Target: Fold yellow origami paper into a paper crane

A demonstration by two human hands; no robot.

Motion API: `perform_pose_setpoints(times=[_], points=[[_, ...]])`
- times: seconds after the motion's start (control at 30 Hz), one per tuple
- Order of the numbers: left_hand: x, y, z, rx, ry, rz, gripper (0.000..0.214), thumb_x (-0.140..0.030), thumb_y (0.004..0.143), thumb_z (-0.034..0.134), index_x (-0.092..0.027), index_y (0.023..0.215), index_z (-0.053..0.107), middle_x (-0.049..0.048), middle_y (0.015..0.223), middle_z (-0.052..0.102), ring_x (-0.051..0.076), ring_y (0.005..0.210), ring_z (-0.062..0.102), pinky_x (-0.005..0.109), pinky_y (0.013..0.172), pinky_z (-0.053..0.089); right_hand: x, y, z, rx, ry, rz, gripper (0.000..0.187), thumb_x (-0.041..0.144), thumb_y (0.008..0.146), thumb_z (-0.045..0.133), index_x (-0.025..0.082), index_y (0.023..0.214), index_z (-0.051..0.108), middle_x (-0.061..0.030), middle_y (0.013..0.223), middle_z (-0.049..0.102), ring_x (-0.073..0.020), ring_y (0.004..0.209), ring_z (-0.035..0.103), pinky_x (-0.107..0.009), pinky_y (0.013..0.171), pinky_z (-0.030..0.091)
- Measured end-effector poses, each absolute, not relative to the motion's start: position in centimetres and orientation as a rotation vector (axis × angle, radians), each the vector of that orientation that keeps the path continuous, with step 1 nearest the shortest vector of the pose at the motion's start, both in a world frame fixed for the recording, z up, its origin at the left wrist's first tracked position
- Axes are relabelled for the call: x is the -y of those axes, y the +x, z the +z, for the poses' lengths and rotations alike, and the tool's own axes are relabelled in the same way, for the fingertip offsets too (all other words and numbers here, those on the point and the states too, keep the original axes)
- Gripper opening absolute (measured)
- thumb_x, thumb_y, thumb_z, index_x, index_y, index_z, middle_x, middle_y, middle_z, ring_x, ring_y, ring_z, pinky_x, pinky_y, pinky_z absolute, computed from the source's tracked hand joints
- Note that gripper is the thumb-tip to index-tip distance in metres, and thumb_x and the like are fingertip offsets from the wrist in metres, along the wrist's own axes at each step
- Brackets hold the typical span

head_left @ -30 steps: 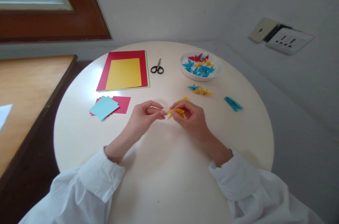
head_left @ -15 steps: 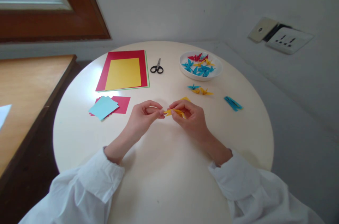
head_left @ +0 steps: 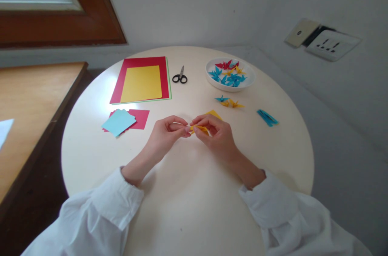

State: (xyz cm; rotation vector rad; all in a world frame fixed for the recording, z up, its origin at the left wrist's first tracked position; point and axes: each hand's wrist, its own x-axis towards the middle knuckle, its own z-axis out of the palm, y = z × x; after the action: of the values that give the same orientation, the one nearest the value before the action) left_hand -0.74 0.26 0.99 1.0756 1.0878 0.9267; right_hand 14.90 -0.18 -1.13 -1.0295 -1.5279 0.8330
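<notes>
Between my hands is a small folded yellow paper (head_left: 200,128), partly covered by the fingers. My left hand (head_left: 167,135) pinches its left tip between thumb and fingertips. The body of the folded paper is gripped by my right hand (head_left: 216,134), thumb on the near side. Behind the right hand, a flat yellow paper (head_left: 214,114) lies on the table, mostly hidden. Beyond it sit a small blue paper crane (head_left: 222,98) and yellow paper cranes (head_left: 235,103).
A white dish (head_left: 216,83) holds several red, yellow and blue cranes. Scissors (head_left: 180,76) lie beside large red and yellow sheets (head_left: 142,83). Light blue squares (head_left: 118,122) overlap pink paper (head_left: 142,119) at left. Folded blue strips (head_left: 267,118) rest at right on the round table (head_left: 184,199).
My hands have come slightly closer together around the folded yellow paper. A bit more of the flat yellow paper behind the right hand shows now.
</notes>
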Motion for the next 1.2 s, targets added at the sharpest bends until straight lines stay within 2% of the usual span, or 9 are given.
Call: perform_pose_setpoints(times=[0.23,0.67,0.83,1.2], points=[[-0.31,-0.60,0.86,-1.094,1.029,1.001,0.028,-0.028,0.059,0.079,-0.014,0.072,0.060,0.0019,0.059,0.069,0.016,0.063,0.066,0.030,0.068,0.051,-0.05,14.95,-1.12,1.602,-1.085,0.713,0.010,0.023,0.078,0.060,0.021,0.069,0.058,-0.0049,0.084,0.063,-0.0172,0.084,0.060,-0.034,0.076,0.049],[-0.19,-0.54,0.90,-1.080,0.971,1.006,0.028,-0.029,0.059,0.080,-0.015,0.072,0.059,0.0003,0.061,0.067,0.016,0.066,0.067,0.032,0.073,0.052,0.03,15.04,-0.97,1.600,-1.106,0.693,0.008,0.022,0.076,0.062,0.022,0.068,0.061,-0.0044,0.086,0.063,-0.0177,0.086,0.060,-0.033,0.076,0.049],[-0.05,-0.54,1.10,-1.070,0.959,0.910,0.027,-0.026,0.061,0.079,-0.014,0.077,0.060,0.0033,0.066,0.070,0.016,0.070,0.067,0.032,0.075,0.052,0.09,14.95,-1.14,1.629,-1.073,0.665,0.007,0.019,0.076,0.063,0.022,0.069,0.062,-0.0047,0.086,0.062,-0.0173,0.085,0.060,-0.033,0.078,0.049],[-0.08,-0.34,0.81,-1.057,0.867,0.973,0.030,-0.028,0.055,0.082,-0.014,0.070,0.061,0.0024,0.063,0.071,0.019,0.072,0.070,0.037,0.082,0.053,-0.15,14.77,-1.65,1.629,-1.112,0.674,0.007,0.019,0.076,0.061,0.021,0.069,0.061,-0.0054,0.089,0.060,-0.0180,0.089,0.059,-0.035,0.079,0.048]])
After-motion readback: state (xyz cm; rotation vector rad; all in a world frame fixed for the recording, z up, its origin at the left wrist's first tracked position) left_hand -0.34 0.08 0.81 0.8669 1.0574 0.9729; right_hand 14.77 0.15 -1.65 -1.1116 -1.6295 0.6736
